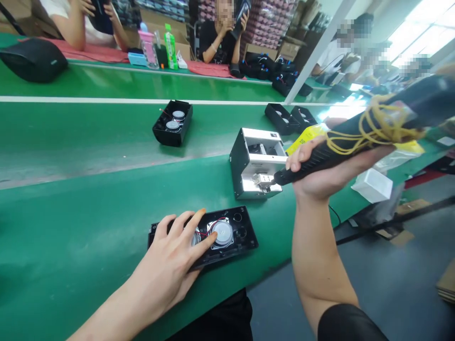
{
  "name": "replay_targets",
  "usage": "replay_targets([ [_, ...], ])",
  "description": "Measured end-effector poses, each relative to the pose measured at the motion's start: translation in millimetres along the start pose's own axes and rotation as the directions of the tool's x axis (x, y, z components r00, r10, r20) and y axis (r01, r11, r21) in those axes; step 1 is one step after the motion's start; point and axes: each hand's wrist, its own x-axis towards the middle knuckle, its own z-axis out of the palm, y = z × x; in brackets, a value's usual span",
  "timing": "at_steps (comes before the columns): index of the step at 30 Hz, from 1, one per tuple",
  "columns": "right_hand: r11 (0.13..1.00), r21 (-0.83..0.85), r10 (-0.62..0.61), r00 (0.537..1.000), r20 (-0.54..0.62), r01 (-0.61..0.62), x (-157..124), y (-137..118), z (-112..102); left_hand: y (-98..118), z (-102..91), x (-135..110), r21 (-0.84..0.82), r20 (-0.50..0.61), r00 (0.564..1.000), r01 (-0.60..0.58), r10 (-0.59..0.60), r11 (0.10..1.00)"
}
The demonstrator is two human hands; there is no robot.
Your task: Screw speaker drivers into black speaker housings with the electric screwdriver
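Note:
My left hand (177, 255) lies over a black speaker panel (245, 232) on the green bench, fingers across its top and thumb at the near edge. Two round silver speaker drivers with thin red wires are set in the panel; the fingers partly cover the left one, while the right driver (223, 233) shows well. Wrapped round a black electric screwdriver (320, 158) is my right hand (325, 177). Yellow rubber bands are wound about the tool's body. Its tip points left into a silver and black screw feeder (236, 166), at the small metal screw outlet (263, 180).
Beyond the feeder stand open black speaker boxes (173, 135), (280, 118) on a conveyor belt (88, 128). A yellow bag (304, 137) and a white box (373, 185) lie right. Across the belt sit co-workers (216, 47) near a pink cup (147, 47) and a green bottle (170, 47).

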Motion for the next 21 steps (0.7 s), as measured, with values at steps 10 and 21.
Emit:
replay_targets([
  [10,0.999,0.042,0.021,1.0,0.022,-0.022,1,11,-3,-8,-14.2,-5,-0.049,-0.094,0.996,-0.01,0.006,0.999],
  [21,1.0,-0.001,0.01,0.998,0.056,-0.01,-7,10,-3,-37,-13.0,-21,-0.113,-0.011,0.991,0.134,-0.136,0.985],
])
